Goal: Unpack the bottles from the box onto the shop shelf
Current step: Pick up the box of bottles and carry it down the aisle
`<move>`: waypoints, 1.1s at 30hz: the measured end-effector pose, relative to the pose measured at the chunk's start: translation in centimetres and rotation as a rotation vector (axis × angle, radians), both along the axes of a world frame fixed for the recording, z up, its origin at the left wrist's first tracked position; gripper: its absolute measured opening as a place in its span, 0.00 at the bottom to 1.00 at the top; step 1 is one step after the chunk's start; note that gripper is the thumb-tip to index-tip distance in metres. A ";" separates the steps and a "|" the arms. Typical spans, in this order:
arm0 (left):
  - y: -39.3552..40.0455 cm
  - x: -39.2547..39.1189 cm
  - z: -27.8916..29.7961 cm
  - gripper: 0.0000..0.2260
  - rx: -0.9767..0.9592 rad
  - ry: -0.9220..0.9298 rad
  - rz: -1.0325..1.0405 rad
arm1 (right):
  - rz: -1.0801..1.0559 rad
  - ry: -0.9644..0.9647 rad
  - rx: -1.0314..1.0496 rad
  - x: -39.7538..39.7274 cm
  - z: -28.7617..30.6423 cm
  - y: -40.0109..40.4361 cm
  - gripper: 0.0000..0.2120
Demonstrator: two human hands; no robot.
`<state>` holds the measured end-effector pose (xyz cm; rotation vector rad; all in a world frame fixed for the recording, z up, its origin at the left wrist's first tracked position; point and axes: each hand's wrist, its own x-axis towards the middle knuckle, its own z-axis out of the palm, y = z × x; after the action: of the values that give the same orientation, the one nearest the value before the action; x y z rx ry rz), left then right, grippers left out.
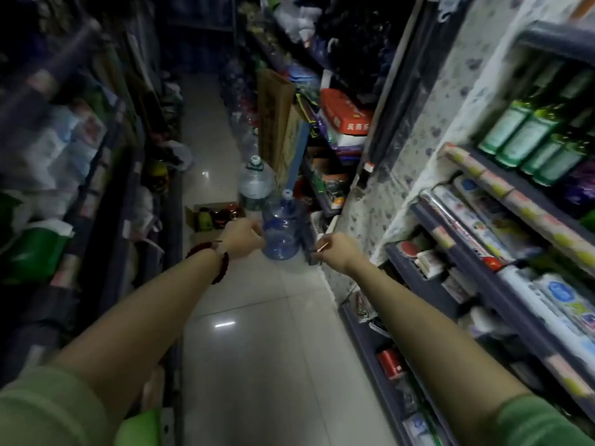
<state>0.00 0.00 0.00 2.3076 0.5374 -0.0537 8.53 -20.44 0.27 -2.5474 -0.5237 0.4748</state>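
An open cardboard box point(197, 216) sits on the floor far down the aisle, holding several dark bottles point(222, 216) with red and green tops. Both my arms stretch forward over the tiled floor. My left hand point(243, 237), with a bead bracelet on the wrist, hangs just right of the box and in front of a blue water jug point(283, 235); its fingers curl away from me, hiding what they hold, if anything. My right hand point(338, 252) is closed around a small thin orange-tipped item point(322, 247). The shop shelf point(476, 170) on my right carries green bottles point(531, 136).
Shelving lines both sides of the narrow, dim aisle. A large clear water jug point(256, 183) stands behind the blue one, with flat cardboard point(273, 123) leaning beside it. Rolls and packets point(476, 226) fill the right shelves. Bags point(42, 246) crowd the left side.
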 end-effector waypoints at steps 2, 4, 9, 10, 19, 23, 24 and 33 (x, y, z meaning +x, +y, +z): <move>1.4 -0.7 -0.4 0.13 0.012 0.058 0.034 | 0.027 0.011 0.005 0.4 -0.6 1.5 0.10; 2.9 -1.2 -1.7 0.13 -0.004 0.095 0.060 | 0.054 0.051 -0.009 1.1 -1.3 2.9 0.10; 6.2 -0.2 -4.3 0.13 -0.047 0.132 0.178 | 0.138 0.076 -0.059 4.5 -3.6 6.8 0.14; 6.9 0.3 -4.8 0.13 -0.059 0.139 0.201 | 0.146 0.082 -0.067 5.5 -4.1 7.6 0.14; 12.5 8.9 -5.8 0.12 -0.114 0.133 0.373 | 0.323 0.158 -0.082 17.2 -5.3 16.0 0.13; 15.4 12.5 -5.5 0.11 -0.115 0.123 0.454 | 0.356 0.166 -0.081 22.3 -5.8 19.6 0.12; 16.2 13.3 -5.5 0.12 -0.126 0.126 0.475 | 0.361 0.169 -0.085 23.3 -5.9 20.4 0.10; 26.6 21.4 -7.2 0.12 -0.111 0.143 0.528 | 0.382 0.205 -0.129 32.7 -8.6 30.2 0.13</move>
<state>21.38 26.60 -7.17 1.9981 1.1691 0.0063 41.22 9.80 -8.29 -2.4807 -0.9331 0.9207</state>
